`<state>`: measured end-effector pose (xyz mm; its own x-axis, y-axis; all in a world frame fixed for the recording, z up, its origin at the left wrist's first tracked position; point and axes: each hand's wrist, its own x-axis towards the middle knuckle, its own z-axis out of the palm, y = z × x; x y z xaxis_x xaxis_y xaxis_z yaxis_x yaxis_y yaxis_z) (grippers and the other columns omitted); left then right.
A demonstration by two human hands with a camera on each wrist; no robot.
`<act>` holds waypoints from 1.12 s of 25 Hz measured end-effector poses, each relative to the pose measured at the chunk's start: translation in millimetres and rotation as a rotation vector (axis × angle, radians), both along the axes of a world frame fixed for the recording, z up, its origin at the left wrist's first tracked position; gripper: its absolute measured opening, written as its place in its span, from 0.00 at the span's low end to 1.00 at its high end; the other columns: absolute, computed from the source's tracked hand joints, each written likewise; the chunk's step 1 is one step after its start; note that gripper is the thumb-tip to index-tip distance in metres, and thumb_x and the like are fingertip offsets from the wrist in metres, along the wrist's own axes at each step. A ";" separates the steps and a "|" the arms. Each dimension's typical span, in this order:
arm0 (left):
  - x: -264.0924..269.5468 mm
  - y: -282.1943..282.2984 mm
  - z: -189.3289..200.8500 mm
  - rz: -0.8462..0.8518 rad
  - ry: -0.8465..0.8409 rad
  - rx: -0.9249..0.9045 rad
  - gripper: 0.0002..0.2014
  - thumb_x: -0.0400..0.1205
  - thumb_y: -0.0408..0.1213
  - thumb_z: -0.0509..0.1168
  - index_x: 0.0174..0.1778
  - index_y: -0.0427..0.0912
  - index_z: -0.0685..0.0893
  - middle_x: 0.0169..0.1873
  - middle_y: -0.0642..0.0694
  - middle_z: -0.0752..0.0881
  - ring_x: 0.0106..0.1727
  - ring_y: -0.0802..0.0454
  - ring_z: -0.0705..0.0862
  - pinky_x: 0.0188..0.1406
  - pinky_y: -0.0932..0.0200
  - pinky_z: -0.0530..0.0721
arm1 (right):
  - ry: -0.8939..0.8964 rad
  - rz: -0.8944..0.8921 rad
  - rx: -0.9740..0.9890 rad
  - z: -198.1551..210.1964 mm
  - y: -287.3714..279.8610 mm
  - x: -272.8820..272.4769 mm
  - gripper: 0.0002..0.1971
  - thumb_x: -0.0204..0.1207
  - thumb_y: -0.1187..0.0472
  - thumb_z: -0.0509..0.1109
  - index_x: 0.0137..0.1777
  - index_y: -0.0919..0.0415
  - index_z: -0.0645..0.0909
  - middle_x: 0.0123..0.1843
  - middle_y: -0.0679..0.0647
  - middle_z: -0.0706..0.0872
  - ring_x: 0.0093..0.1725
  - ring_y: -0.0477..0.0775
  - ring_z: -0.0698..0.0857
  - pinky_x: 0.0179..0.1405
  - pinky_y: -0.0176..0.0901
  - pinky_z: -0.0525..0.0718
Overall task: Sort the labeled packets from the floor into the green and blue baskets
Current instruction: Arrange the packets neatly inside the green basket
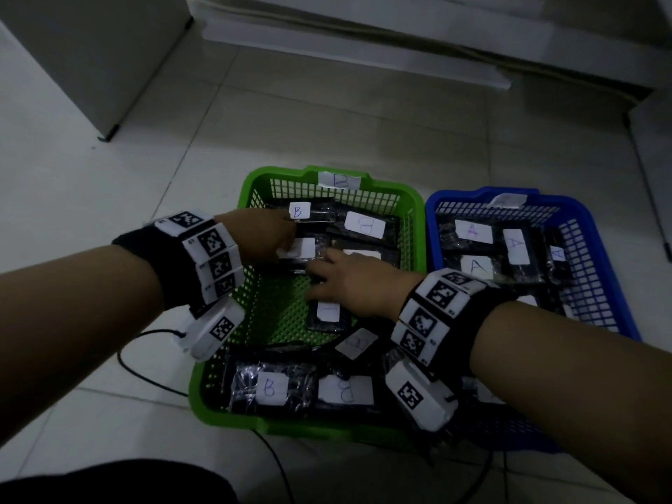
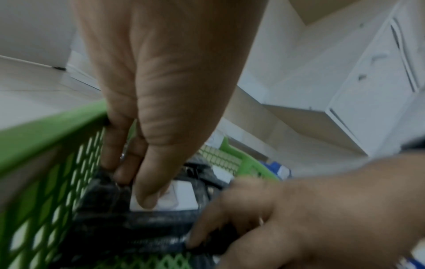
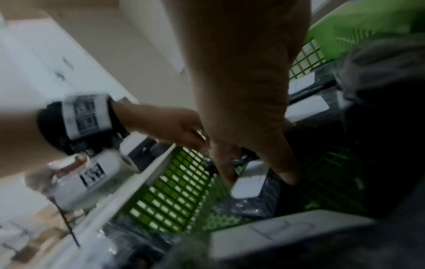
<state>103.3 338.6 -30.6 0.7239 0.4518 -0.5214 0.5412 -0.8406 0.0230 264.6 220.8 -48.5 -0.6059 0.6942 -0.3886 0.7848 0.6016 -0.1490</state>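
The green basket (image 1: 199, 389), tagged B, holds several black packets with white B labels. The blue basket (image 1: 454, 196) to its right holds A packets (image 1: 472, 231). Both hands are inside the green basket on one B packet (image 1: 304, 247) near its left wall. My left hand (image 1: 271, 236) pinches it, thumb on the label (image 2: 181, 194) and fingers curled behind the far edge. My right hand (image 1: 349, 285) curls its fingers over the packet's near edge (image 2: 147, 234). In the right wrist view my right hand (image 3: 257, 174) points down over another labeled packet (image 3: 246, 189).
More B packets (image 1: 271, 389) lie at the basket's near end. Black cables (image 1: 152, 372) trail on the tiled floor left of and in front of the baskets. A white cabinet (image 1: 91, 67) stands back left, and low white furniture (image 1: 363, 38) runs along the back.
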 end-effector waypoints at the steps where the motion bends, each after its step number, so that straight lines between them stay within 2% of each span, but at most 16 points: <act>1: -1.7 1.9 2.8 0.017 -0.017 -0.023 0.16 0.78 0.37 0.66 0.62 0.42 0.80 0.65 0.44 0.77 0.64 0.45 0.79 0.62 0.52 0.79 | -0.003 0.007 -0.016 -1.0 0.5 -1.7 0.23 0.77 0.72 0.63 0.72 0.57 0.74 0.75 0.64 0.70 0.67 0.68 0.70 0.46 0.58 0.78; 3: -5.9 5.0 10.9 0.050 -0.085 -0.049 0.17 0.77 0.34 0.65 0.62 0.44 0.82 0.64 0.44 0.80 0.63 0.46 0.80 0.63 0.51 0.80 | 0.024 -0.054 -0.056 2.9 7.9 -4.9 0.22 0.73 0.69 0.69 0.67 0.58 0.76 0.68 0.62 0.76 0.60 0.64 0.73 0.45 0.54 0.75; 5: -11.3 3.5 20.9 0.119 -0.161 -0.061 0.14 0.78 0.34 0.64 0.59 0.48 0.84 0.58 0.47 0.84 0.57 0.48 0.83 0.57 0.54 0.81 | 0.110 -0.238 -0.122 11.8 15.6 -8.7 0.18 0.70 0.63 0.74 0.59 0.55 0.78 0.53 0.58 0.78 0.50 0.56 0.72 0.42 0.47 0.74; 6: -13.7 1.9 24.9 0.138 -0.200 -0.057 0.11 0.78 0.35 0.65 0.56 0.49 0.84 0.55 0.48 0.85 0.54 0.49 0.83 0.52 0.55 0.81 | 0.159 -0.339 -0.144 15.4 19.3 -10.5 0.16 0.70 0.61 0.75 0.57 0.54 0.79 0.49 0.54 0.78 0.49 0.54 0.73 0.40 0.43 0.74; 8: -20.4 -4.5 30.5 0.161 -0.253 -0.048 0.08 0.77 0.36 0.65 0.50 0.51 0.83 0.52 0.49 0.85 0.49 0.51 0.82 0.45 0.57 0.80 | 0.267 -0.501 -0.149 16.5 26.5 -17.1 0.15 0.70 0.57 0.76 0.56 0.54 0.81 0.47 0.51 0.82 0.50 0.54 0.80 0.40 0.39 0.71; 10: -25.8 -13.4 31.3 0.130 -0.264 -0.027 0.08 0.77 0.36 0.65 0.50 0.50 0.83 0.53 0.49 0.82 0.50 0.50 0.81 0.42 0.58 0.78 | 0.331 -0.604 -0.139 14.7 29.9 -26.6 0.13 0.71 0.58 0.75 0.56 0.54 0.84 0.51 0.52 0.88 0.54 0.55 0.84 0.41 0.37 0.72; 11: -26.8 -17.7 30.4 0.084 -0.248 -0.026 0.09 0.78 0.38 0.65 0.52 0.50 0.84 0.55 0.50 0.81 0.52 0.50 0.81 0.44 0.58 0.78 | 0.349 -0.629 -0.133 14.4 30.4 -29.6 0.12 0.72 0.60 0.74 0.56 0.55 0.85 0.53 0.54 0.89 0.54 0.57 0.85 0.42 0.37 0.73; 13: -28.7 -25.0 23.6 -0.058 -0.165 -0.065 0.13 0.80 0.41 0.63 0.60 0.51 0.84 0.62 0.51 0.79 0.59 0.51 0.81 0.52 0.58 0.78 | 0.367 -0.637 -0.145 16.0 28.6 -29.1 0.14 0.73 0.63 0.71 0.59 0.55 0.85 0.55 0.55 0.89 0.55 0.57 0.85 0.45 0.38 0.76; 16: -28.0 -28.9 8.2 -0.237 -0.003 -0.130 0.20 0.83 0.44 0.60 0.73 0.52 0.75 0.74 0.52 0.70 0.69 0.52 0.76 0.65 0.60 0.73 | 0.365 -0.623 -0.208 28.6 18.3 -12.2 0.14 0.74 0.64 0.72 0.59 0.53 0.86 0.56 0.50 0.89 0.55 0.50 0.85 0.51 0.35 0.78; 18: -26.5 -28.1 0.4 -0.254 0.082 -0.131 0.24 0.83 0.45 0.60 0.77 0.53 0.69 0.78 0.52 0.64 0.73 0.51 0.73 0.69 0.57 0.73 | 0.297 -0.597 -0.249 39.8 8.9 4.7 0.11 0.74 0.63 0.73 0.56 0.55 0.87 0.54 0.49 0.89 0.51 0.45 0.85 0.45 0.30 0.74; 20: -23.6 -29.3 -4.2 -0.248 0.143 -0.140 0.25 0.83 0.47 0.60 0.78 0.54 0.68 0.79 0.53 0.61 0.74 0.50 0.72 0.71 0.53 0.74 | 0.082 -0.496 -0.313 48.7 0.7 21.0 0.12 0.73 0.58 0.75 0.56 0.55 0.85 0.52 0.48 0.87 0.51 0.45 0.82 0.44 0.34 0.73; 22: -20.3 -30.1 -4.3 -0.238 0.174 -0.146 0.24 0.83 0.48 0.60 0.77 0.54 0.69 0.78 0.51 0.62 0.73 0.50 0.73 0.71 0.54 0.74 | -0.221 -0.349 -0.353 54.0 -6.1 30.3 0.22 0.69 0.46 0.76 0.62 0.51 0.80 0.50 0.48 0.82 0.56 0.53 0.80 0.49 0.43 0.77; 24: -14.3 -31.4 -2.3 -0.231 0.174 -0.137 0.22 0.83 0.47 0.59 0.75 0.53 0.72 0.75 0.49 0.66 0.70 0.49 0.75 0.69 0.54 0.76 | -0.460 -0.231 -0.339 53.9 -13.8 33.4 0.33 0.66 0.35 0.73 0.69 0.46 0.75 0.56 0.49 0.80 0.61 0.58 0.76 0.56 0.50 0.75; 26: -6.6 -36.2 2.4 -0.227 0.117 -0.123 0.18 0.83 0.46 0.60 0.70 0.52 0.77 0.69 0.49 0.73 0.64 0.49 0.79 0.63 0.54 0.79 | -0.533 -0.181 -0.299 50.0 -22.3 31.4 0.35 0.65 0.34 0.72 0.71 0.46 0.73 0.61 0.52 0.80 0.62 0.60 0.75 0.58 0.51 0.73; 28: 2.0 -47.4 8.6 -0.176 0.050 -0.198 0.14 0.82 0.46 0.61 0.62 0.53 0.82 0.61 0.51 0.82 0.55 0.53 0.82 0.55 0.58 0.81 | -0.444 -0.220 -0.254 45.8 -26.3 29.9 0.28 0.68 0.43 0.74 0.66 0.51 0.77 0.60 0.55 0.81 0.58 0.60 0.78 0.54 0.49 0.77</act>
